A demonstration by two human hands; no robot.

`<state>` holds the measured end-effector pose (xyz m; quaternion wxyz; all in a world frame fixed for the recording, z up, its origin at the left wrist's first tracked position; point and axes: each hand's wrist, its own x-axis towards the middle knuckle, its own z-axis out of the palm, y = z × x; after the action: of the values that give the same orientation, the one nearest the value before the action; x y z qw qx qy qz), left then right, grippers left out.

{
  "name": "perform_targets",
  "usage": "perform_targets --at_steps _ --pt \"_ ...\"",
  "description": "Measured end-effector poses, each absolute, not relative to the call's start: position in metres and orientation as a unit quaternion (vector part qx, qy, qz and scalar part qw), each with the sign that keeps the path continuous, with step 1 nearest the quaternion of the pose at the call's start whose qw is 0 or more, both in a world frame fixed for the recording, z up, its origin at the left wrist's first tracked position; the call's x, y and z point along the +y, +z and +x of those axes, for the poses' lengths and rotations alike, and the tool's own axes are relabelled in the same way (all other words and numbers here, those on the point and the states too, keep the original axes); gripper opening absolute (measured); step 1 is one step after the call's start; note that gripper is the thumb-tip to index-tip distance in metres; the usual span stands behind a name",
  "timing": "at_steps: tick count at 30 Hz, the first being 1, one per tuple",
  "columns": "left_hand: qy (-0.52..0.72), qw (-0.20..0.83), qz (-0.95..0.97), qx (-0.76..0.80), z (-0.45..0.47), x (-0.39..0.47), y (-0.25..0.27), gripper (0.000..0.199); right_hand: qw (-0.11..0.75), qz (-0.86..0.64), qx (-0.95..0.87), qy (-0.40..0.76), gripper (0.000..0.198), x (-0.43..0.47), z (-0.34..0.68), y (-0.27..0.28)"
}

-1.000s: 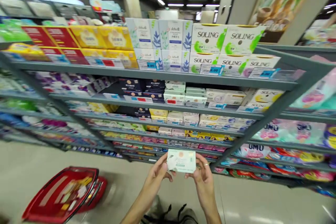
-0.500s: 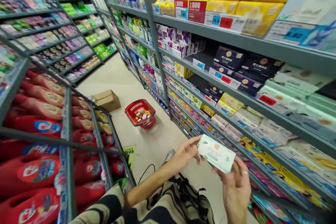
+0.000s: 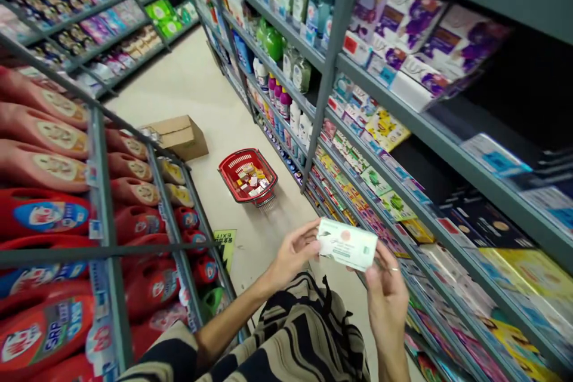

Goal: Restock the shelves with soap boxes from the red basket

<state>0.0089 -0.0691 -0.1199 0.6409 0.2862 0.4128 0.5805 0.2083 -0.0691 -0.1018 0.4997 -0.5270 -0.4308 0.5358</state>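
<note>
Between my two hands is a pale green and white soap box [image 3: 347,245], its printed face turned up toward me. My left hand [image 3: 293,253] pinches the box's left end, thumb near the front edge. At the opposite end, the fingers and thumb of my right hand [image 3: 388,280] grip the right edge; a ring shows on one finger. The box is held in the air in front of my body, over the aisle floor. Beyond it on the floor stands a red shopping basket [image 3: 230,182] with several small boxes inside.
Soap shelves [image 3: 329,80] run along the right, close to my right hand. Red detergent bottles [image 3: 49,215] fill the rack on the left. A cardboard carton [image 3: 179,136] sits on the floor past the basket, and a green exit sign [image 3: 226,245] is on the floor.
My view has swung toward the aisle and lower shelves. Both hands still hold the soap box, now more level and slightly further left in view.
</note>
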Motion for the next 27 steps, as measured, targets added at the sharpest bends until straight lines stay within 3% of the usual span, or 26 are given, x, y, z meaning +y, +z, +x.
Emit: perform_targets --at_steps 11,15,21,27 --pt "0.601 0.45 0.134 0.648 -0.083 -0.127 -0.121 0.065 0.287 -0.367 -0.441 0.767 0.057 -0.019 0.095 -0.145" --pt "0.602 0.415 0.09 0.676 -0.104 -0.136 -0.117 0.066 0.223 -0.304 -0.465 0.801 0.055 -0.004 0.059 -0.149" --pt "0.601 0.486 0.15 0.617 -0.175 -0.082 -0.151 0.06 0.268 -0.393 -0.479 0.738 0.063 0.022 0.017 -0.16" --pt "0.478 0.557 0.333 0.591 -0.257 -0.01 -0.176 0.066 0.31 -0.573 -0.387 0.653 0.067 0.037 -0.037 -0.173"
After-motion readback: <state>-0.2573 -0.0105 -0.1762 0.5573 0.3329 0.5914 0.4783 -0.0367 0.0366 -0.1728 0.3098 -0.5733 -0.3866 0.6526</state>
